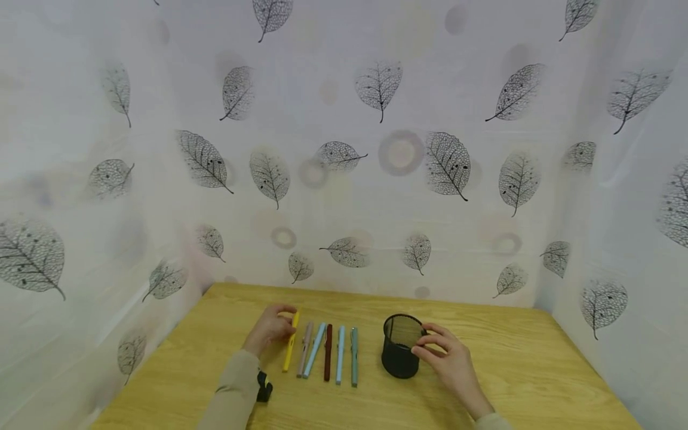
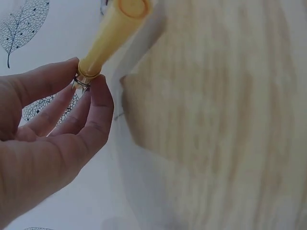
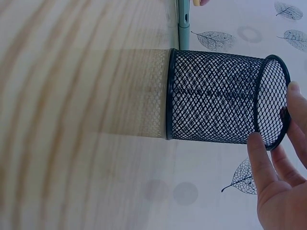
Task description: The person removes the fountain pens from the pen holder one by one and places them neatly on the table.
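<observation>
My left hand (image 1: 273,327) pinches a yellow pen (image 1: 291,346) near its far end, between thumb and fingertips. The left wrist view shows this yellow pen (image 2: 109,40) close up, with a bit of metal at the fingertips. To its right a mauve pen (image 1: 304,351), a light blue pen (image 1: 314,352), a dark red pen (image 1: 328,353), another light blue pen (image 1: 340,355) and a grey-green pen (image 1: 354,358) lie side by side. My right hand (image 1: 448,361) holds the rim of a black mesh pen holder (image 1: 398,361), which stands upright. Thumb and fingers are spread round that rim (image 3: 272,146).
The pens and holder are on a wood-grain table (image 1: 484,382). A white curtain (image 1: 344,209) printed with leaves surrounds its back and sides. By the left sleeve (image 1: 235,379) is a small black piece (image 1: 264,387).
</observation>
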`<state>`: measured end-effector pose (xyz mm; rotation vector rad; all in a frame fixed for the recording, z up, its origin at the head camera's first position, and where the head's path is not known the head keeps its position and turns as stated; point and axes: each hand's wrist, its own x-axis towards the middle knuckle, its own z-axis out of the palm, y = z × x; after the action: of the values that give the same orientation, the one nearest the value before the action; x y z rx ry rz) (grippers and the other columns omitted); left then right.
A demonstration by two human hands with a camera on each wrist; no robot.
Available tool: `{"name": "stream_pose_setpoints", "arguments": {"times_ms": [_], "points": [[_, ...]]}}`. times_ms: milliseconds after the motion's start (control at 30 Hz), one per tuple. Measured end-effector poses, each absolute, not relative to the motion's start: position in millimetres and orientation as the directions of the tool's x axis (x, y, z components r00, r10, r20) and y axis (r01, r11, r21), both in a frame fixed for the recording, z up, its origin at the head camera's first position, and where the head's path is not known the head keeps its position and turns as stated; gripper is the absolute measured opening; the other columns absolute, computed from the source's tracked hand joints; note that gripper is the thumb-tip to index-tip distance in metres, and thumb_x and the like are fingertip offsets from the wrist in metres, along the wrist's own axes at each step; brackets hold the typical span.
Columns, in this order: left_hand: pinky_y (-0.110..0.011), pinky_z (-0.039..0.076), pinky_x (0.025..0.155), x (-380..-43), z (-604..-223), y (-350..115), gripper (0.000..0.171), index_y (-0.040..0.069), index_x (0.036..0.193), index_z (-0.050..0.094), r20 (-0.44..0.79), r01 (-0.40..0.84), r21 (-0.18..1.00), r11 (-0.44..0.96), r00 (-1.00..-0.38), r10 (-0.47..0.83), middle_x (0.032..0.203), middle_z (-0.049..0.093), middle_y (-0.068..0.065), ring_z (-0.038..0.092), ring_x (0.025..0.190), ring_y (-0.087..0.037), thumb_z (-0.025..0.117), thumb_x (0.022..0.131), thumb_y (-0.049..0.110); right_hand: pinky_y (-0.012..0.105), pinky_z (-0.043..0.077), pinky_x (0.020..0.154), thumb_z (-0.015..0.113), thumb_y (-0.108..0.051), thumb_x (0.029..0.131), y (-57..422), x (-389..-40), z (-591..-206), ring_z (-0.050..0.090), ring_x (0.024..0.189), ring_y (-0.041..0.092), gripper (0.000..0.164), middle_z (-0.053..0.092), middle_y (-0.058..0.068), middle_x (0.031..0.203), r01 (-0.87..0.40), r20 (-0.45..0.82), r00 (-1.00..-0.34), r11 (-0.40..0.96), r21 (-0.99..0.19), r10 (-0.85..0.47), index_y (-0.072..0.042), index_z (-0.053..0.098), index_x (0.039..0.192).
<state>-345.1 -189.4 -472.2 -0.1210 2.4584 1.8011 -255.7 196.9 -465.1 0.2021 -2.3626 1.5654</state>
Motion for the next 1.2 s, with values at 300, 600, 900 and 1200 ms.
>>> {"name": "stream_pose_setpoints", "arguments": {"times_ms": [300,600,900,1200], "points": [[-0.037,0.059,0.071,-341.7,-479.7,-190.9,0.049,-0.008,0.124,0.056,-0.101,-0.097,0.944,0.315,-0.995,-0.001,0.108,0.066,-0.027,0.067,0.084,-0.023,0.067,0.078,-0.016,0.028,0.059,0.082,0.080,-0.010,0.079,197.5,-257.2,-467.0,0.056,0.122,0.035,0.014,0.059,0.011,0.133,-0.279,0.321,-0.946,0.390,-0.878,0.046,-0.003,0.074,0.090],[-0.037,0.059,0.067,-338.3,-475.7,-182.8,0.047,-0.011,0.120,0.057,-0.098,-0.094,0.944,0.316,-0.995,-0.002,0.103,0.063,-0.027,0.065,0.077,-0.022,0.068,0.075,-0.019,0.029,0.059,0.083,0.080,-0.010,0.079,199.8,-252.8,-463.4,0.056,0.122,0.036,0.013,0.059,0.012,0.134,-0.276,0.320,-0.946,0.385,-0.881,0.053,-0.004,0.074,0.089],[-0.036,0.059,0.067,-339.7,-479.8,-184.8,0.042,-0.011,0.116,0.058,-0.113,-0.112,0.916,0.385,-0.993,-0.020,0.101,0.065,-0.025,0.064,0.078,-0.023,0.066,0.076,-0.020,0.029,0.059,0.083,0.080,-0.011,0.079,197.5,-254.9,-467.2,0.056,0.123,0.035,0.016,0.058,0.012,0.135,-0.272,0.306,-0.951,0.364,-0.891,0.036,-0.002,0.074,0.091],[-0.034,0.056,0.063,-336.7,-481.7,-186.9,0.043,-0.011,0.120,0.057,-0.084,-0.084,0.903,0.421,-0.996,-0.019,0.102,0.065,-0.025,0.063,0.074,-0.020,0.066,0.079,-0.015,0.031,0.060,0.081,0.080,-0.014,0.081,196.1,-253.9,-465.8,0.056,0.123,0.037,0.016,0.058,0.012,0.135,-0.267,0.304,-0.952,0.398,-0.877,0.029,-0.004,0.074,0.093]]}}
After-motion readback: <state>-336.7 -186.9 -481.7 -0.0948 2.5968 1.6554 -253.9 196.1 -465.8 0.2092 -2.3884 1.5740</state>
